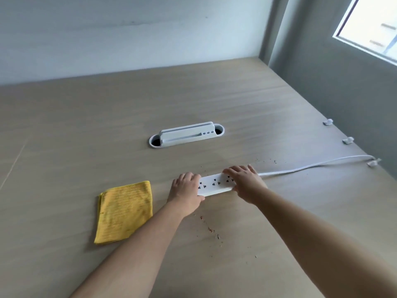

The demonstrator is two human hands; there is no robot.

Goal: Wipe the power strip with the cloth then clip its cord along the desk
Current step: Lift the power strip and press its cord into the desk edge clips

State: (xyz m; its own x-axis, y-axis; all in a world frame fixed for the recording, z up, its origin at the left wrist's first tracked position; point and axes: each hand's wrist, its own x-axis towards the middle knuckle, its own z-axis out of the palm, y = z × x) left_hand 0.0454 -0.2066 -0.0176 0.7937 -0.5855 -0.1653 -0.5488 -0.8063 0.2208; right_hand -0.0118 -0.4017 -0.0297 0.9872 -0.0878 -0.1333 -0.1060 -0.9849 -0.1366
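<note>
A white power strip lies flat on the wooden desk, sockets up. My left hand grips its left end and my right hand grips its right end. Its white cord runs right across the desk to the nearest of three white cable clips, at the desk's right edge. The other two clips sit farther back along that edge with nothing in them. A folded yellow cloth lies on the desk left of my left hand, untouched.
A white cable grommet cover is set into the desk behind the strip. Small crumbs are scattered on the desk in front of the strip and some dark specks behind it. A wall runs along the desk's right edge, with a window above.
</note>
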